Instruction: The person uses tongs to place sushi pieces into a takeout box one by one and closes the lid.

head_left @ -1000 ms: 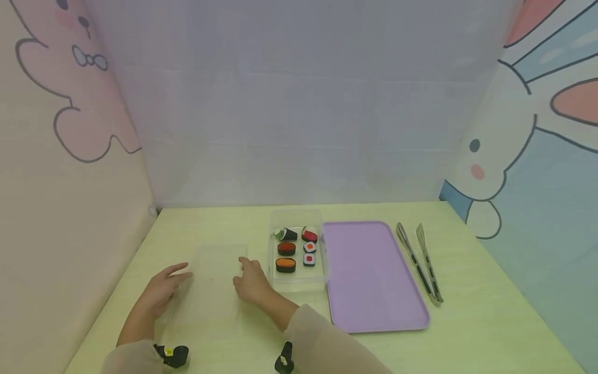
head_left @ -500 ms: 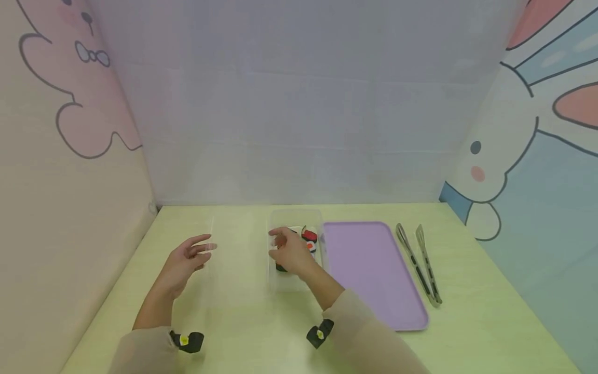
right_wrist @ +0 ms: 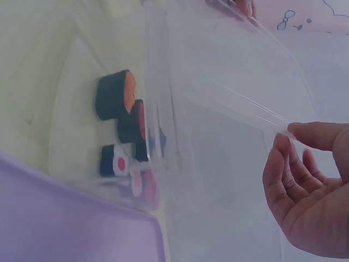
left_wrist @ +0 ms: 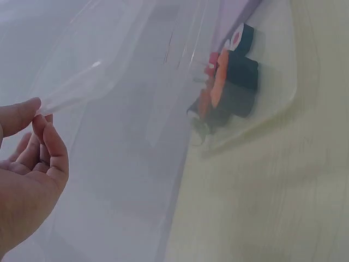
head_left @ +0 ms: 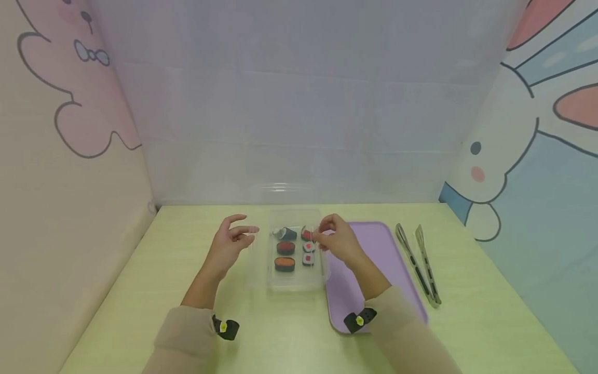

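Between the two hands hangs a clear plastic lid (head_left: 280, 195), tilted above a clear container (head_left: 295, 285) on the table. My left hand (head_left: 229, 246) pinches the lid's left edge between thumb and fingers, as the left wrist view also shows. The right hand (head_left: 343, 241) pinches the opposite edge; its thumb and fingertips meet on the rim in the right wrist view. Through the plastic show several sushi pieces: an orange-topped roll (head_left: 284, 264), a red-topped roll (head_left: 286, 248), a dark cone-shaped hand roll (head_left: 287, 234) and small rice rolls (head_left: 308, 258) on the right.
A purple tray (head_left: 383, 280) lies against the container's right side, partly under the right forearm. Metal tongs (head_left: 427, 275) lie to the right of the tray. A pale back wall (head_left: 299, 104) and printed side walls border the table.
Both hands have lifted the clear lid from the table on the left and carried it rightward over the sushi container. The container, tray and tongs stay put.
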The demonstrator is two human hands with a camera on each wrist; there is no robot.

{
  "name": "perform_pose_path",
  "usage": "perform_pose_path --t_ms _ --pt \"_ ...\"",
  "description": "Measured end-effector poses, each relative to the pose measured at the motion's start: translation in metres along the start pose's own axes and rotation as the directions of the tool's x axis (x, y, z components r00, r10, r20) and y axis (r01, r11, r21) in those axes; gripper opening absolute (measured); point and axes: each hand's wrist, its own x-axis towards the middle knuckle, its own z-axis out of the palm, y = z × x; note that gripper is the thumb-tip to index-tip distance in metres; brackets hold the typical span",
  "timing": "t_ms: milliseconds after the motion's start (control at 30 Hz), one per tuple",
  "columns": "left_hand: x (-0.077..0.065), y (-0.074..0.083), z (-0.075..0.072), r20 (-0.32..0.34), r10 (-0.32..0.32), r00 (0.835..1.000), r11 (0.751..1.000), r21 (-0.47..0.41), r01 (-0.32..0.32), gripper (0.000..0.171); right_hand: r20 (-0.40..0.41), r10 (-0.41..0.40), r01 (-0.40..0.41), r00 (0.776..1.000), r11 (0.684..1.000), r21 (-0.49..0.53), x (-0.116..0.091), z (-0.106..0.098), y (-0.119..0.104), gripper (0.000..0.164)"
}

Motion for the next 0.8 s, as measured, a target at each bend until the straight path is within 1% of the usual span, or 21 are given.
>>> perform_pose_path --t_ms 100,233,333,467,567,600,700,733,800 --pt "0.005 0.007 0.006 0.017 0.004 1.0 1.0 -0.024 -0.003 0.047 0.018 -0.021 0.021 1.0 1.0 -0.012 0.0 -0.014 0.0 0.032" --pt "0.006 0.018 0.008 0.054 0.007 0.998 0.998 -0.068 -0.003 0.037 0.055 -0.068 0.068 0.996 0.998 0.003 -0.003 -0.029 -0.003 0.027" --pt "0.006 0.027 0.008 0.071 0.029 0.997 0.998 -0.059 -0.025 0.034 0.083 -0.113 0.108 0.99 0.992 0.06 -0.005 -0.039 -0.006 0.023" --pt "0.005 0.035 0.008 0.069 0.065 0.995 0.997 -0.052 -0.062 0.031 0.125 -0.179 0.159 0.976 0.975 0.152 -0.005 -0.048 -0.007 0.017" --pt "0.005 0.038 0.009 0.078 0.077 0.994 0.996 -0.06 -0.072 0.027 0.152 -0.195 0.162 0.969 0.966 0.203 -0.005 -0.053 -0.007 0.004" --pt "0.004 0.039 0.009 0.083 0.075 0.994 0.995 -0.066 -0.07 0.026 0.161 -0.193 0.156 0.968 0.964 0.216 -0.005 -0.054 -0.006 0.003" --pt "0.003 0.039 0.01 0.105 0.055 0.993 0.997 -0.067 -0.048 0.026 0.175 -0.174 0.13 0.969 0.963 0.234 -0.006 -0.056 -0.005 0.004" --pt "0.002 0.039 0.011 0.107 0.043 0.993 0.997 -0.063 -0.037 0.026 0.176 -0.163 0.121 0.971 0.966 0.228 -0.007 -0.057 -0.004 0.007" --pt "0.001 0.038 0.013 0.105 0.034 0.994 0.996 -0.081 -0.025 0.028 0.173 -0.136 0.096 0.975 0.97 0.223 -0.008 -0.058 -0.002 0.023"
